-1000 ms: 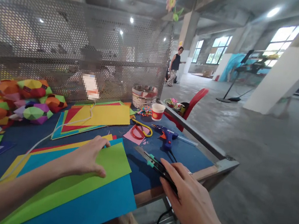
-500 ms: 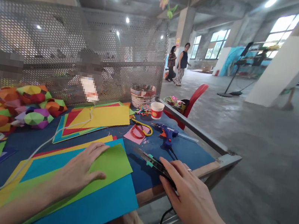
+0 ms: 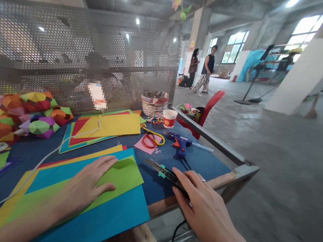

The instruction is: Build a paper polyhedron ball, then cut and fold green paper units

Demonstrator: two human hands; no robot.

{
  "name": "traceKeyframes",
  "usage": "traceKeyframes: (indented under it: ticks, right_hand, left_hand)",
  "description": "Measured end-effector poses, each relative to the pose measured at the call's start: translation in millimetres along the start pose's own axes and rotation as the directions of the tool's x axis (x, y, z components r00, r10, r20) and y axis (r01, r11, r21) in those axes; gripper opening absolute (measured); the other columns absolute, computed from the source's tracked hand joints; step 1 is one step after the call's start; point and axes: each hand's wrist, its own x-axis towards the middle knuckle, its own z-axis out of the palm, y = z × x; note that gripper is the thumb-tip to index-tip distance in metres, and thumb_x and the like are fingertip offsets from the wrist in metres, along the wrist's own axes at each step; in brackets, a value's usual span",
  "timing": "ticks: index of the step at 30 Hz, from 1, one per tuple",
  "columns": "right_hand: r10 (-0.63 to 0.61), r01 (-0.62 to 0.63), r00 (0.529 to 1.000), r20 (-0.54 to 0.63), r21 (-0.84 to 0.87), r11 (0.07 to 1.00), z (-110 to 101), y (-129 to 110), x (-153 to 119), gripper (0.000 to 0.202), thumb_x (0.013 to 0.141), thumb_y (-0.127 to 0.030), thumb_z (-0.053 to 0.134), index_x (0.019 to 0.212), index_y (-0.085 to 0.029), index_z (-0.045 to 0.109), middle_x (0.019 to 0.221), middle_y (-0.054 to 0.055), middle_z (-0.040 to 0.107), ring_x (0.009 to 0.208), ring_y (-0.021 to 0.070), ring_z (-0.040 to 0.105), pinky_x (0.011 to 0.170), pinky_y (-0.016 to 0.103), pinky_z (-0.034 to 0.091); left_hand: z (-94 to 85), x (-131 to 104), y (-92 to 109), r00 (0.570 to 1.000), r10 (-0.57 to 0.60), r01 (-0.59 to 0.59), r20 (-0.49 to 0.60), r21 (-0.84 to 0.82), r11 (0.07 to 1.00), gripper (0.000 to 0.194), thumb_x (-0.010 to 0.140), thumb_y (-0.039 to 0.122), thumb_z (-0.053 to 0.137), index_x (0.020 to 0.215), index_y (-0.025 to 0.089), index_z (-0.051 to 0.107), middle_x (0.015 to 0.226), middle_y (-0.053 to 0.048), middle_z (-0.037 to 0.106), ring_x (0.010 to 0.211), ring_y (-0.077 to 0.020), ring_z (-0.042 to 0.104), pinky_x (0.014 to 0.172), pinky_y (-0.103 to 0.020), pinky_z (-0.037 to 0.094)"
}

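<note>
My left hand [image 3: 87,179] lies flat on a green sheet of paper [image 3: 128,175], fingers stretched forward and thumb out to the side. The sheet bulges slightly by the fingertips. Beneath it are blue [image 3: 115,220] and yellow sheets, fanned out at the table's near edge. In my right hand [image 3: 203,205] is a black utility knife [image 3: 168,174] with a teal slider, held over the table edge. Its blade end points left toward the papers. My palm hides the rear of the knife.
Beyond the knife lie a blue glue gun [image 3: 181,144] and scissors with red and yellow handles [image 3: 150,140]. A paper cup [image 3: 169,119] and a woven basket [image 3: 154,103] stand farther back. More paper [image 3: 117,126], folded paper balls [image 3: 38,126] and a white cable [image 3: 52,151] occupy the left.
The green sheet has risen into a small bulge near my left fingertips. Both hands stay almost in place. In the background, two people have shifted to the right.
</note>
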Motion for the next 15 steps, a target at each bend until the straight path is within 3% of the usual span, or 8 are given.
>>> traceKeyframes:
  ticks: [6, 15]
  right_hand:
    - [-0.014, 0.014, 0.999, 0.049, 0.006, 1.0, 1, -1, 5, 0.037, 0.102, -0.024, 0.046, 0.136, -0.015, 0.058, 0.111, 0.014, 0.069, 0.096, 0.0276, 0.07, 0.081, 0.047, 0.062]
    - [-0.08, 0.088, 0.983, 0.163, -0.045, 0.995, -7, -1, 15, 0.041, 0.097, -0.014, 0.051, 0.136, -0.02, 0.061, 0.112, 0.012, 0.067, 0.096, 0.0284, 0.066, 0.079, 0.047, 0.06]
  left_hand:
    - [-7.2, 7, 4, 0.999, -0.048, 0.049, 0.011, -0.123, 0.991, 0.047, 0.081, 0.046, 0.068, 0.122, 0.026, 0.056, 0.135, -0.01, 0.066, 0.13, -0.0356, 0.059, 0.107, -0.052, 0.048]
    - [-8.5, 18, -2, 0.999, -0.028, 0.032, 0.018, -0.212, 0.977, 0.066, 0.071, 0.043, 0.073, 0.127, 0.022, 0.047, 0.135, -0.014, 0.063, 0.132, -0.0362, 0.057, 0.11, -0.051, 0.046]
